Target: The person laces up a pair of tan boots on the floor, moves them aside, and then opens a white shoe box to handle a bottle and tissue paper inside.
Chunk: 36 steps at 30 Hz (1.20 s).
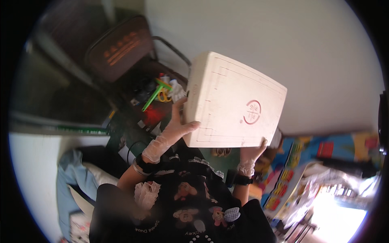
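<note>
Both my hands hold a large white box (231,103) up in front of me, tilted, its broad face towards me. That face bears thin printed lines and a red circular mark. My left hand (179,123), in a thin clear glove, grips the box's left side, thumb on the front edge. At the lower right corner my right hand (253,152), gloved the same way, supports the box from below with the thumb on its face. The fingers behind the box are hidden.
Behind the box at left stands a dark chair (121,50); its seat carries a green squeegee (155,92), yellow-handled scissors (164,95) and a white glove (177,90). A pale wall (304,45) rises beyond. Colourful printed packaging (282,179) lies at right, blue fabric (73,170) at left.
</note>
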Tool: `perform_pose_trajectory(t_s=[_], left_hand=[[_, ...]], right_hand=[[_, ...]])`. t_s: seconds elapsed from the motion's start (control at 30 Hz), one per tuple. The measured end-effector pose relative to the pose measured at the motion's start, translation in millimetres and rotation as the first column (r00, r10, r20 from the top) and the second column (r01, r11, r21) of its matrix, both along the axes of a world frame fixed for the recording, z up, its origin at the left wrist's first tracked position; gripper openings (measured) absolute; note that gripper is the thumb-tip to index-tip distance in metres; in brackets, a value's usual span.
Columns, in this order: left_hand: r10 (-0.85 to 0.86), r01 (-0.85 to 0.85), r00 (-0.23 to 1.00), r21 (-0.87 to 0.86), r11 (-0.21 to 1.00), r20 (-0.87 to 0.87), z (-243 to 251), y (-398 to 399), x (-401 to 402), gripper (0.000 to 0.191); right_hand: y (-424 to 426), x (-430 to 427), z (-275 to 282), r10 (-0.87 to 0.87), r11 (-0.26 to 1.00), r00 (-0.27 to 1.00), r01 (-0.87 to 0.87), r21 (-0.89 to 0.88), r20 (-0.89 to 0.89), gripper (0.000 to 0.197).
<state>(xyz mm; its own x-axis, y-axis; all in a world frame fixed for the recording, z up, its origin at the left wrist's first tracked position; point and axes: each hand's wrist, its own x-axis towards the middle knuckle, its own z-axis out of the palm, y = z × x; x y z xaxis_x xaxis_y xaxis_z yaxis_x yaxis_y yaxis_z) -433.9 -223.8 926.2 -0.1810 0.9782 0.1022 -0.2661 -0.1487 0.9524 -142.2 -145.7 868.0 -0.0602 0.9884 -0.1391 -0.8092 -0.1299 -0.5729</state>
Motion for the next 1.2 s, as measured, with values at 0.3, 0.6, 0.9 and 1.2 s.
perform_pose_trajectory(t_s=[0.3, 0.6, 0.9, 1.2], left_hand=[[-0.343, 0.335, 0.939, -0.244, 0.910, 0.009, -30.1, 52.3, 47.8, 0.102], [-0.742, 0.719, 0.645, -0.474, 0.509, 0.182, -166.9, 150.2, 75.9, 0.086], [-0.874, 0.800, 0.449, -0.519, 0.301, 0.185, -221.9, 219.4, 160.0, 0.082], [-0.895, 0.837, 0.370, -0.507, 0.204, 0.251, -233.1, 243.8, 170.0, 0.081]], right_hand=[[-24.7, 66.6, -67.9, -0.254, 0.963, 0.963, 0.242, -0.122, -0.094, 0.075], [-47.7, 109.9, -170.5, -0.433, 0.836, 0.901, 0.407, -0.368, 0.014, 0.076], [-93.6, 103.9, -226.5, -0.665, 0.602, 0.734, 0.635, -0.485, 0.135, 0.082], [-155.5, 58.1, -229.2, -0.749, 0.279, 0.448, 0.881, -0.382, 0.487, 0.050]])
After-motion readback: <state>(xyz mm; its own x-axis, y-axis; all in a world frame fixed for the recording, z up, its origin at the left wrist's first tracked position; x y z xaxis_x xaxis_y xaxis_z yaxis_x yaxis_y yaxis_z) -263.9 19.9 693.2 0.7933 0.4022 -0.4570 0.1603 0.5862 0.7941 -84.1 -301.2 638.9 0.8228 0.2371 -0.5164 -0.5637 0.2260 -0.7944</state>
